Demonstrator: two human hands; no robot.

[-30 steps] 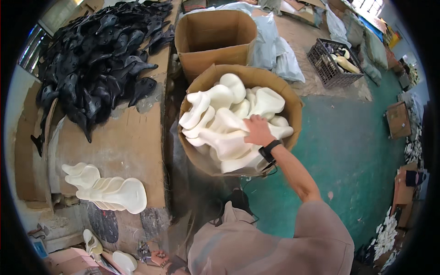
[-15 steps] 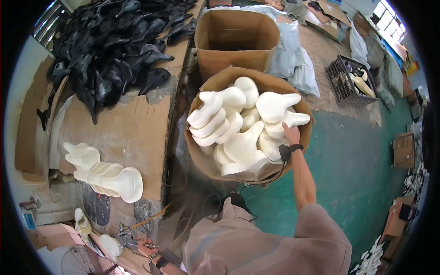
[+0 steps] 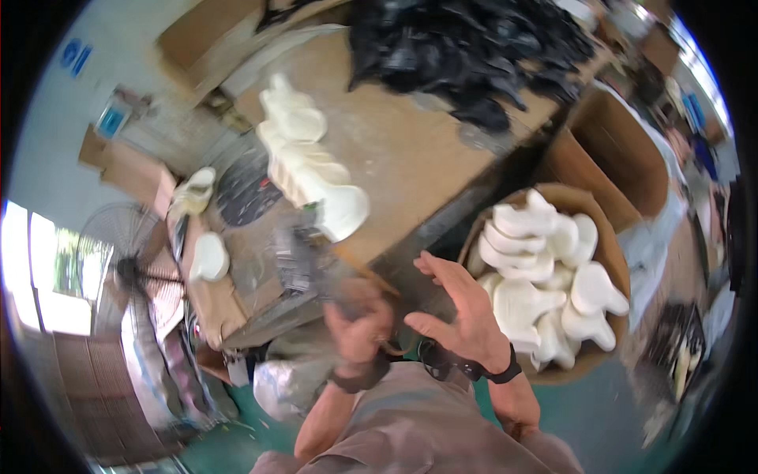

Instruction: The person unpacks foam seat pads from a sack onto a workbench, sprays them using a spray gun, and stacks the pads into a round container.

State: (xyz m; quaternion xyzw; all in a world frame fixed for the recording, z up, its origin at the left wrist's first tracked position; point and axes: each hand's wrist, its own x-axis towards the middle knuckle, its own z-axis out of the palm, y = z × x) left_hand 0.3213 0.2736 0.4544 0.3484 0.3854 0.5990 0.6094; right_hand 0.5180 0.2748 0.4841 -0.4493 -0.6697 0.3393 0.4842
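Note:
My right hand [image 3: 466,316] is open and holds nothing; its fingers stretch up and left with the thumb apart, beside a cardboard box. That box [image 3: 620,316] is heaped with white saddle-shaped foam pads [image 3: 525,304]. My left hand [image 3: 359,320] is at the table's front edge, smeared by motion, so its grip does not show. Just beyond it is a blurred grey metal tool [image 3: 296,253], with an orange hose [image 3: 363,268] running close to my left fingers. Farther up the table lies an overlapping row of white saddle-shaped pads [image 3: 308,170].
A pile of black saddle-shaped shells [image 3: 466,47] covers the table's far side. Another cardboard box [image 3: 584,170] stands behind the filled one. At the left are a fan [image 3: 130,268] and a single white pad [image 3: 209,257]. A dark crate [image 3: 675,347] sits at the right.
My view has swung left toward the table. My right hand has left the white pad in the box and come in front of me, open. My left hand is now nearer the middle of view.

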